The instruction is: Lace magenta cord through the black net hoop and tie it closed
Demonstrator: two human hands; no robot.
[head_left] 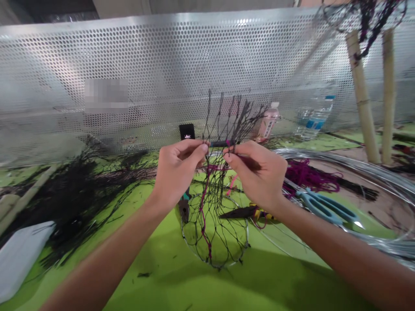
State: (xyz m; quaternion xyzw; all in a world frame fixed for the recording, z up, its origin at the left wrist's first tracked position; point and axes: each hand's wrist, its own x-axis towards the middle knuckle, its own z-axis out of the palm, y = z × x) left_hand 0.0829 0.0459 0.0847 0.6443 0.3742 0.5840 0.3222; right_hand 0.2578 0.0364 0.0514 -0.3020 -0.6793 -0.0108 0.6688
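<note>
My left hand [183, 166] and my right hand [257, 172] are raised side by side over the green table, fingers pinched. Between them they hold up a black knotted net [215, 190], gripping its upper edge near a short dark rod [220, 144]. A purple cord [203, 207] runs down through the mesh. Loose cord ends stick up above my fingers. The net hangs down to a thin wire ring [248, 229] at its lower end. Behind the net lie dark-jawed pliers [184, 209] and yellow-handled pliers [238, 212].
Black cord [74, 194] is heaped at left by a white object [24, 255]. At right are blue-handled scissors [327, 206], purple cord [313, 177] and a wire coil [382, 168]. Two bottles and bamboo posts [363, 97] stand before a perforated metal panel [181, 65].
</note>
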